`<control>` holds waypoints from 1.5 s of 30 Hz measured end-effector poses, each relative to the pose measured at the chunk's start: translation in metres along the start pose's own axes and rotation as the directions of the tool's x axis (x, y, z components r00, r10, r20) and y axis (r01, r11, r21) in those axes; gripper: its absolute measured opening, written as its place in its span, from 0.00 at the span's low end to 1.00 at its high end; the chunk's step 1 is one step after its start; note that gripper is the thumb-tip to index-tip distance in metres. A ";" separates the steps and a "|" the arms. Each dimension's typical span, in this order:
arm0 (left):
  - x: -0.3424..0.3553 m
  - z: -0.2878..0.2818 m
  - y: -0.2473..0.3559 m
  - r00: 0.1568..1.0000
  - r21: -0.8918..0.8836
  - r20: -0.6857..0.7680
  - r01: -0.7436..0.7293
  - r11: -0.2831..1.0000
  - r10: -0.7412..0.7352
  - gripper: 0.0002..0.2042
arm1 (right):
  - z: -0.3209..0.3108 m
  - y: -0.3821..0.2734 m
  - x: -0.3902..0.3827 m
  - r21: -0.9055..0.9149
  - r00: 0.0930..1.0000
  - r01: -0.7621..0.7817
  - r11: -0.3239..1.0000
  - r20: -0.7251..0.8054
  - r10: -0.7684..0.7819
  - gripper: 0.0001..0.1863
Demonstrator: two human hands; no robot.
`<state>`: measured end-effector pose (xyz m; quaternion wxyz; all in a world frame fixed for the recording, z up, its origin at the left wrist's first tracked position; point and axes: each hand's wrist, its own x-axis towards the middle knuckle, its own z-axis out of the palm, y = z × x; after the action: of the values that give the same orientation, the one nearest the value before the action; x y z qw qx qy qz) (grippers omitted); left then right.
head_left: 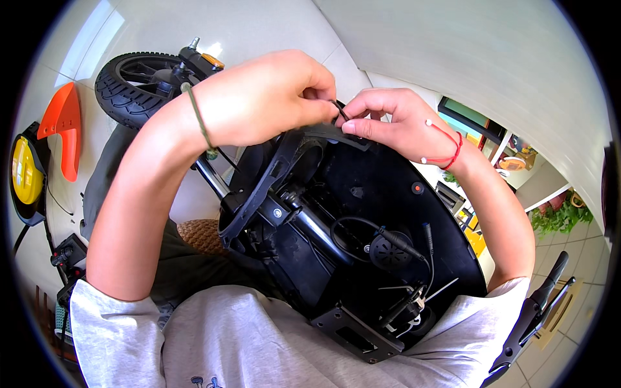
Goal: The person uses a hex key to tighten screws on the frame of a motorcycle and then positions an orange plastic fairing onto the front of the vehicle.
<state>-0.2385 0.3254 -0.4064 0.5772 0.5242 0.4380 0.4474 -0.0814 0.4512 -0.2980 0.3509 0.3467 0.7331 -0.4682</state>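
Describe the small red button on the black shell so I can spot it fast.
Start at the big black plastic shell on the person's lap. Below the right hand, near its wrist, sits the red button. It is the only red spot on the black surface.

A single head-worn fisheye camera looks steeply down from above the person's chest, close over the left hand [272, 97] and right hand [394, 123], with both forearms entering from the lower edge. The black scooter deck [388, 213] fills the centre at very short range. The tiled floor [162, 26] and white wall [485, 52] bend toward the dark circular rim.
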 end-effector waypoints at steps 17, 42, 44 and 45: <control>0.002 -0.002 -0.011 0.873 0.361 -0.482 0.124 0.924 0.071 0.10 | 0.018 -0.002 -0.010 -0.340 0.857 0.339 0.877 -0.275 -0.437 0.08; -0.004 0.021 -0.002 0.985 0.320 0.032 -0.173 0.932 0.171 0.13 | -0.013 0.019 -0.034 -0.457 0.977 -0.172 0.873 0.032 0.209 0.21; -0.004 0.020 0.004 0.985 0.385 0.037 -0.170 0.907 0.169 0.13 | -0.014 0.024 -0.040 -0.390 0.979 -0.185 0.902 0.012 0.205 0.22; -0.004 0.020 0.004 0.985 0.388 0.036 -0.171 0.906 0.170 0.13 | -0.013 0.026 -0.042 -0.352 0.979 -0.188 0.917 0.006 0.203 0.22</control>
<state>-0.2199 0.3177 -0.4011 0.4204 0.6652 0.4704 0.3994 -0.0405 0.4642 -0.2705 0.4672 0.3403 0.7588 -0.3001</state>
